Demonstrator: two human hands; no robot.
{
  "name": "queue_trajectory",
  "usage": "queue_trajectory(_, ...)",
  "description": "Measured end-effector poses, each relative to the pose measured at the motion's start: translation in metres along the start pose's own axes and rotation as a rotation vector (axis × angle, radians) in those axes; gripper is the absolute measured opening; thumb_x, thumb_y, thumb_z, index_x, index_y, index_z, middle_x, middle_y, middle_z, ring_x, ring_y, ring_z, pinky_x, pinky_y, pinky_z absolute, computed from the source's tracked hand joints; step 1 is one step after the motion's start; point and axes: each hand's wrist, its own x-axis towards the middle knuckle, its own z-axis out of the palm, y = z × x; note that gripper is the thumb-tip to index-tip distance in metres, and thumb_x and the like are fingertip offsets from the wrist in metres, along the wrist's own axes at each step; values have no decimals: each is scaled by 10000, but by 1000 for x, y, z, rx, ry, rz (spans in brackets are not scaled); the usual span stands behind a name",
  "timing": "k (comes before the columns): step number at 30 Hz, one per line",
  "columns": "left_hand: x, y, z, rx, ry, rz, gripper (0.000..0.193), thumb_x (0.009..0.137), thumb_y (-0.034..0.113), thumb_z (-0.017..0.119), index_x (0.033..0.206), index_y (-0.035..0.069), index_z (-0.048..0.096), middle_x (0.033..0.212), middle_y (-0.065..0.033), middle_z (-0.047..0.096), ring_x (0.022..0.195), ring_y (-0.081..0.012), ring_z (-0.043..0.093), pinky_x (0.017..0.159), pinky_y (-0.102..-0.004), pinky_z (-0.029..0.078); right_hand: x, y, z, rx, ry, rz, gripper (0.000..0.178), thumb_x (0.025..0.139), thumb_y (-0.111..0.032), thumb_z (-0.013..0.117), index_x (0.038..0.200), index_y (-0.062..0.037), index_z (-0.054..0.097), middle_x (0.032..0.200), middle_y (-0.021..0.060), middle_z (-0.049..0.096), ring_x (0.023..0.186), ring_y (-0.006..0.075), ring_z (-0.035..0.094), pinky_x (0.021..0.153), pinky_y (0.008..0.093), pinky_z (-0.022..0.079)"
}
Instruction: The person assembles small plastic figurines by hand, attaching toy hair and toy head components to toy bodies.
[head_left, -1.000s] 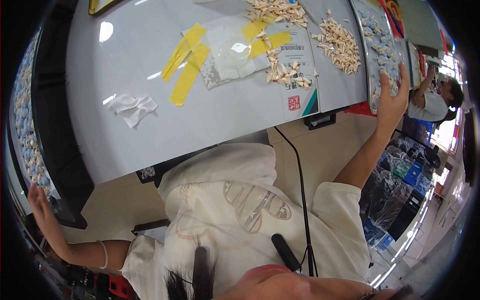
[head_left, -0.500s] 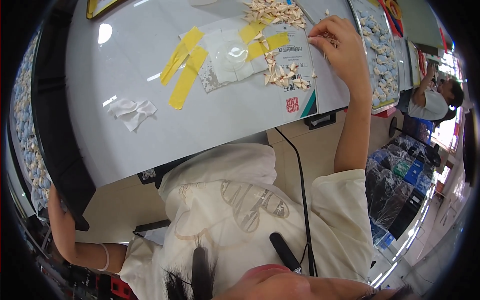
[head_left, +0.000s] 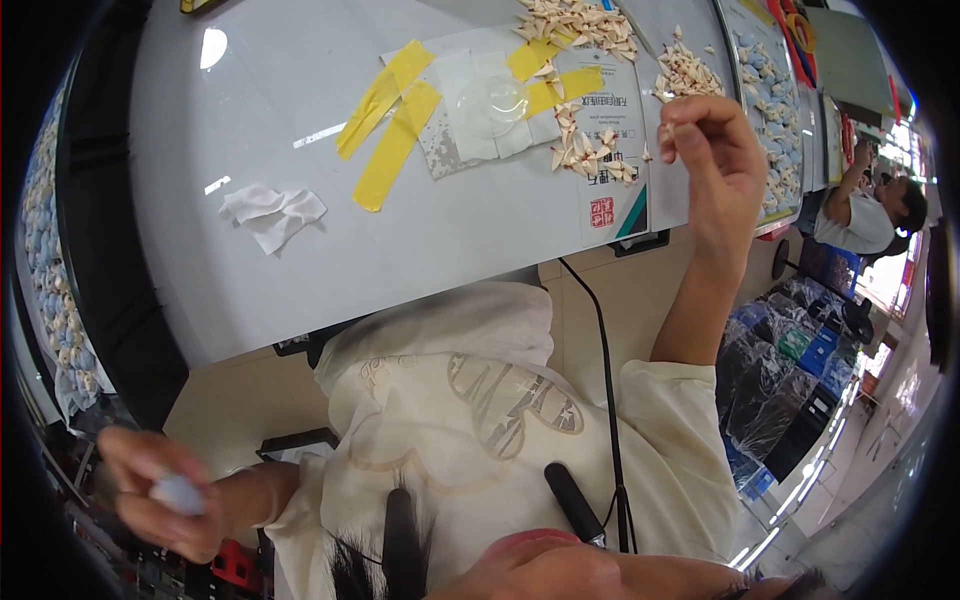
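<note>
My left hand, blurred by motion, is off the table's left edge with its fingers closed round a small pale blue rounded piece. Above the table's right part, my right hand pinches a tiny cream pointed piece between thumb and fingertips. Beyond that hand lies a heap of similar cream pieces. More pointed pieces are scattered on a printed sheet. A clear, shiny round patch sits on a white pad beside yellow tape strips.
A crumpled white cloth lies on the white table. Trays of blue and cream pieces stand at the right and far left. A black cable hangs in front of me. Another person sits at far right.
My left hand has come away from the left tray, toward me, with a pale blue piece in it. My right hand has lifted off the cream heap and drawn back, pinching a piece.
</note>
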Motion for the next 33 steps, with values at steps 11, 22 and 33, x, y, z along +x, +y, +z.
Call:
queue_trajectory(11,25,-104,75,-326,156,-291,181,709,67,606,857,1,525,935,-169,508,781,-231,541,691,-293,437,-37,1,52,551,-72,258,126,751,5,548,866,-1,498,791,67,529,668,103,484,574,206,377)
queue_trajectory(22,26,-124,82,-397,219,-293,321,703,133,658,935,11,473,961,-142,524,864,-202,535,745,-278,433,-40,7,61,249,-39,47,101,682,59,587,778,27,581,792,74,543,733,131,482,635,216,382)
queue_trajectory(33,25,-125,80,-495,170,-328,349,706,135,658,959,-4,462,973,-163,524,865,-186,525,726,-249,426,7,-13,57,70,-18,-93,91,670,49,610,752,27,576,731,70,562,603,87,485,551,180,378)
